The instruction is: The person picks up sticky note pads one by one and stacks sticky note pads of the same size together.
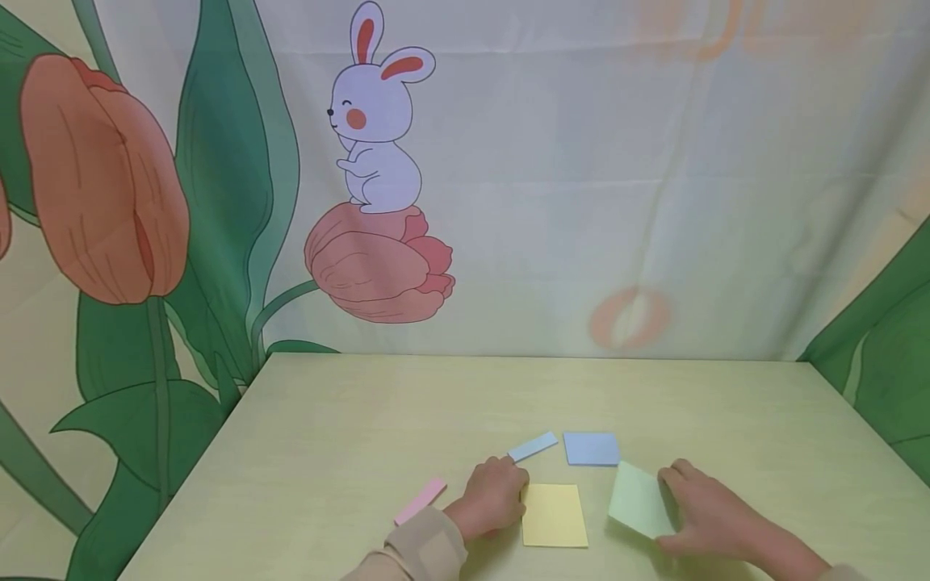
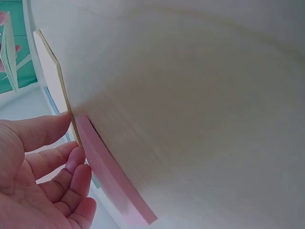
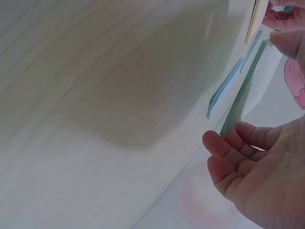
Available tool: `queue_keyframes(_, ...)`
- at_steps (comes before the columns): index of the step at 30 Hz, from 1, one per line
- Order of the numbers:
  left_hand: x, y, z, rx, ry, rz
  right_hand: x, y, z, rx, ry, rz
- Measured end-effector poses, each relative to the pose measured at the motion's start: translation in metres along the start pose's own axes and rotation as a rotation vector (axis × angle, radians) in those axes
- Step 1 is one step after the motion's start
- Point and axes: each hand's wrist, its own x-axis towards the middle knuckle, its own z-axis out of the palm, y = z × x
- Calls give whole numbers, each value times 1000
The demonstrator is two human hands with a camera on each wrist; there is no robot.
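Observation:
Low in the head view, a yellow sticky note pad [image 1: 555, 516] lies flat on the table. My left hand [image 1: 488, 496] holds its left edge with thumb and curled fingertips, as the left wrist view shows close up. A light green sticky note pad [image 1: 639, 499] is tilted up off the table to the right. My right hand [image 1: 715, 512] grips this pad by opposite edges, thumb at one side and fingers at the other. Beside the left hand is a narrow pink sticky note pad [image 2: 112, 174].
Behind the yellow pad lie a narrow light blue strip pad [image 1: 533, 447] and a blue rectangular pad [image 1: 592, 449]. A pale wood-grain table [image 1: 363, 420] carries everything. At its far edge hangs a cloth backdrop [image 1: 538, 202] printed with tulips and a rabbit.

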Motion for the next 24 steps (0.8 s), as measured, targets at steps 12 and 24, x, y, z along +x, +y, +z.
queue_keyframes(12,2,-2,4,-15,-6,-2,11,-17,5,-25,38,-131)
queue_keyframes(24,2,-2,3,3,-14,-9,22,-34,6,-18,-13,-146)
